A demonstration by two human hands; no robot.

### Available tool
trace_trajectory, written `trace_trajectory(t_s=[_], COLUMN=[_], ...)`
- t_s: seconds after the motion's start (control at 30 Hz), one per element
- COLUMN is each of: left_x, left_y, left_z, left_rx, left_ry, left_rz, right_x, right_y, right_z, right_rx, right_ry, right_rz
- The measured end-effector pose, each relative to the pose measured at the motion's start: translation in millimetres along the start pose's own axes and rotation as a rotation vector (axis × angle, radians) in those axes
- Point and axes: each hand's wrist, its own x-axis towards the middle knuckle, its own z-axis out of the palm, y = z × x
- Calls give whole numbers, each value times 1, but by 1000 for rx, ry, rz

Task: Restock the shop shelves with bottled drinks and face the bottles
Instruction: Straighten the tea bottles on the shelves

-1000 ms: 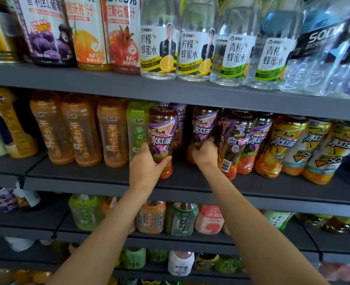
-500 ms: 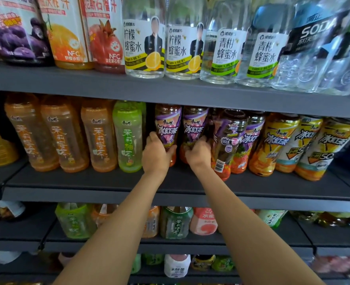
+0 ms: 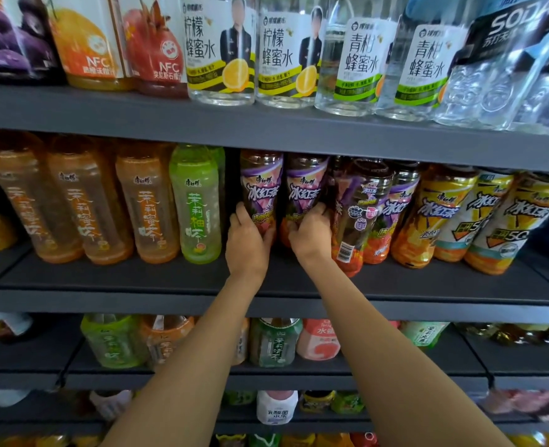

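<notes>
Both hands reach onto the middle shelf, each around one purple-labelled iced tea bottle. The left hand grips the lower half of the left iced tea bottle, fingers curled round its left side and thumb across the front near the base. The right hand grips the right iced tea bottle low down, fingers wrapped round its right side, thumb on the front.

Both bottles stand upright on the shelf, long axis vertical, caps up under the shelf above, labels facing outward. They stand just beside each other, a narrow gap between them.

Just right of the right hand, a third purple iced tea bottle leans with its top tilted right, turned so its barcode faces out. Further right stand yellow-labelled iced tea bottles. Left of the left hand is a green jasmine tea bottle, then orange jasmine tea bottles.

The upper shelf carries juice bottles, lemon honey water bottles and soda water. Lower shelves hold more drinks.
</notes>
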Motion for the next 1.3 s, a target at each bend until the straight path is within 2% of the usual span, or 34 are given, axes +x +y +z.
trace_trajectory(t_s=[0.27, 0.47, 0.7, 0.8, 0.83, 0.9, 0.97, 1.07, 1.13, 1.23, 1.3], left_x=[-2, -10, -12, -27, -34, -45, -51, -50, -46, -37, -31], left_y=[-1, -7, -4, -3, -1, 6, 17, 33, 41, 51, 56], left_z=[-9, -12, -13, -15, -16, -17, -14, -1, 8, 17, 19], left_rx=[11, -13, -22, -45, -45, -59, -62, -109, -155, -155, -147], left_ry=[-65, -47, -89, 44, 129, 237, 199, 58, -10, -80, -95], left_rz=[3, 44, 0, 82, 164, 334, 431, 310, 180, 70, 7], right_x=[-13, -26, -25, -29, -32, -39, -46, -47, -41, -33, -31], right_y=[-3, -1, -3, -1, 1, 9, 19, 37, 47, 55, 57], right_z=[-7, -7, -12, -22, -27, -39, -54, -71, -75, -71, -67], right_rx=[10, 4, 0, -62, -91, -58, 81, 223, 253, 174, 124], right_ry=[-15, 0, -38, -79, -56, 107, 325, 518, 423, 105, 50], right_rz=[-15, -31, -14, -49, -97, -233, -292, -158, -43, 55, 82])
